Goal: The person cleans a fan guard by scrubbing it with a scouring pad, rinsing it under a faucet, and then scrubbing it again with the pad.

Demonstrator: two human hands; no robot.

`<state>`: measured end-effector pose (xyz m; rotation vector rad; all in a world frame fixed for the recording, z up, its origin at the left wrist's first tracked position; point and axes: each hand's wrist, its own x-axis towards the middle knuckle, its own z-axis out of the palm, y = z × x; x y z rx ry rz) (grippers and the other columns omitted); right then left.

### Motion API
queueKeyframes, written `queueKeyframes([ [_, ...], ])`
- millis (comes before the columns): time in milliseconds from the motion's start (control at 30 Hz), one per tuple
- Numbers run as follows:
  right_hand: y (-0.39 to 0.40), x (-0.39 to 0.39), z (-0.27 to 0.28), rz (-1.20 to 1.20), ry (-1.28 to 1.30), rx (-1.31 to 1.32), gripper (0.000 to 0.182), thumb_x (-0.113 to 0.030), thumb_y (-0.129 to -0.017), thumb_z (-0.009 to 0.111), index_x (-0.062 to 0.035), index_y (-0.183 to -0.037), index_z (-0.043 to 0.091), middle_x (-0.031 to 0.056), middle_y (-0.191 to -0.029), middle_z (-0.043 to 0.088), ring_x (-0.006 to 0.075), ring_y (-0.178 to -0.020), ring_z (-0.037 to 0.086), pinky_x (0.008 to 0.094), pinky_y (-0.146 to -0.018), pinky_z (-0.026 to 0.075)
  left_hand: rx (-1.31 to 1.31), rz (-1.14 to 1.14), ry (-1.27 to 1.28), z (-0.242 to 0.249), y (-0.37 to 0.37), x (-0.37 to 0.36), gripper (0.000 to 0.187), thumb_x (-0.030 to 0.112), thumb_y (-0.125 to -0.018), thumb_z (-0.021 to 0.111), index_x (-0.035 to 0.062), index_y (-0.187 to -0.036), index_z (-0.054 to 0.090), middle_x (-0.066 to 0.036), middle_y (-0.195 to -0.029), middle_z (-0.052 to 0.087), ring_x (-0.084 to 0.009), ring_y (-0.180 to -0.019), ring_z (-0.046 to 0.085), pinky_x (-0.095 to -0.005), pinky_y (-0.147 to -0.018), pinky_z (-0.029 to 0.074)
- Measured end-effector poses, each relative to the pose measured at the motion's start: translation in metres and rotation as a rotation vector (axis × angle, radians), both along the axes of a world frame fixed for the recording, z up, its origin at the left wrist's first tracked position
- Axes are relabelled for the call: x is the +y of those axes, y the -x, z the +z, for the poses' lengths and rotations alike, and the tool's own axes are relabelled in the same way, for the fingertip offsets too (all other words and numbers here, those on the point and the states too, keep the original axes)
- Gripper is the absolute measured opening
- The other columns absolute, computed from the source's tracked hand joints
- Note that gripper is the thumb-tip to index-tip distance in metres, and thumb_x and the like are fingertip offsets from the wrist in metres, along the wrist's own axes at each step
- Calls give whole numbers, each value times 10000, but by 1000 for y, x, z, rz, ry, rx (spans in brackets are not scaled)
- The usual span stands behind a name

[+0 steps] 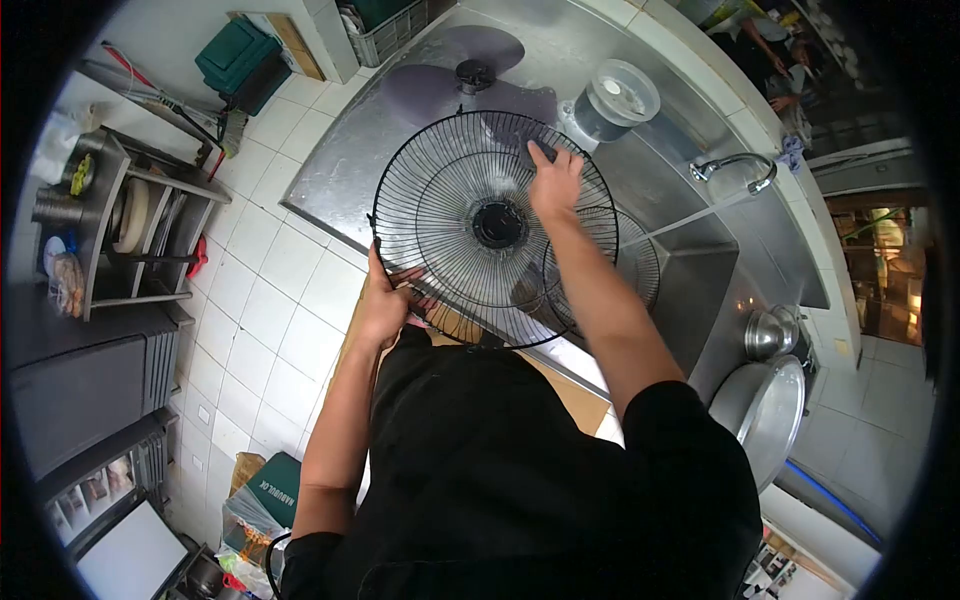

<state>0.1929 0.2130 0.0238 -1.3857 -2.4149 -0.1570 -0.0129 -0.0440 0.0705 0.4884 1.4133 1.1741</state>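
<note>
A round black wire fan grille (450,190) is tilted up before me over the steel counter. My left hand (385,300) is closed round its left lower rim. My right hand (555,182) presses a dark scrubbing pad (543,150) against the wires at the upper right; the fingers partly hide the pad. Behind the grille, purple translucent fan blades (415,92) lie on the wet counter. A clear plastic tub of greyish water (617,100) stands to the right of them. A second wire grille (640,265) rests by the sink, partly hidden by my right arm.
A curved faucet (735,172) with a pale hose (690,218) reaches over the steel sink (695,290). Metal bowls (768,332) and a large basin (770,420) stand at the right. Steel shelving (150,215) and a green bin (238,58) are at the left.
</note>
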Motion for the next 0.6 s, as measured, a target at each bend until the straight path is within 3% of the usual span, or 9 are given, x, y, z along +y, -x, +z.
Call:
queueKeyframes([
  [33, 12, -3, 0, -249, 78, 107, 534, -102, -817, 739, -260, -1323, 677, 110, -1327, 620, 347, -1194, 551, 433, -930, 520, 0, -1, 0, 14, -1, 3, 1056, -196, -838, 392, 325, -1622, -87, -280, -1385, 552, -364, -858, 758, -364, -473, 629],
  [100, 49, -32, -6, -8, 293, 91, 644, -52, -792, 749, -307, -1377, 663, 101, -1340, 613, 358, -1220, 524, 413, -971, 516, 4, -39, 110, 38, -6, 6, 1038, -254, -823, 345, 287, -1642, 8, -275, -1351, 527, -348, -1050, 691, -427, -766, 676],
  [133, 60, -60, 0, 182, 307, 68, 630, -35, -794, 734, -317, -1355, 677, 94, -1340, 614, 345, -1225, 527, 409, -983, 518, 3, -40, 111, 35, -8, 6, 1038, -254, -823, 345, 287, -1642, 8, -275, -1351, 527, -348, -1050, 691, -427, -766, 676],
  [267, 39, -67, 21, 741, 295, 52, 618, 16, -784, 684, -331, -1294, 714, 76, -1334, 622, 307, -1248, 530, 398, -992, 533, -38, 101, 50, 19, -9, 2, 1037, -244, -814, 353, 280, -1640, 10, -275, -1361, 539, -350, -923, 725, -401, -692, 675],
  [367, 13, -11, 2, 177, 136, 124, 541, 39, -812, 627, -281, -1234, 735, 89, -1258, 646, 326, -1220, 539, 404, -953, 535, -34, 133, 61, 23, -11, -1, 1034, -237, -811, 362, 276, -1639, 15, -279, -1347, 551, -352, -940, 725, -388, -655, 673],
  [467, 38, -40, 10, 110, 211, 112, 503, 28, -814, 633, -251, -1221, 733, 105, -1269, 632, 352, -1224, 527, 416, -941, 540, -10, 67, 38, 26, -10, 3, 1025, -170, -842, 358, 320, -1633, -70, -280, -1390, 544, -360, -826, 759, -343, -440, 619],
  [500, 46, -69, 26, 193, 384, 93, 593, 41, -790, 643, -285, -1280, 722, 80, -1340, 630, 377, -1231, 530, 424, -988, 531, -10, 64, 32, 26, -11, 5, 1025, -170, -842, 358, 320, -1633, -70, -280, -1390, 544, -360, -826, 759, -343, -440, 619],
  [567, 44, -104, 11, 535, 394, 137, 570, 48, -807, 617, -301, -1236, 756, 39, -1311, 639, 307, -1242, 534, 407, -992, 525, -48, 168, 36, 21, -11, 4, 1019, -207, -829, 406, 241, -1640, -17, -258, -1304, 575, -330, -887, 734, -382, -652, 670],
  [600, 38, -105, 24, 646, 549, 107, 577, 61, -799, 604, -290, -1230, 760, 35, -1309, 657, 291, -1233, 548, 403, -1007, 517, -34, 146, 40, 13, -11, 1, 1003, -157, -857, 365, 299, -1637, -72, -267, -1381, 543, -377, -827, 757, -329, -423, 609],
])
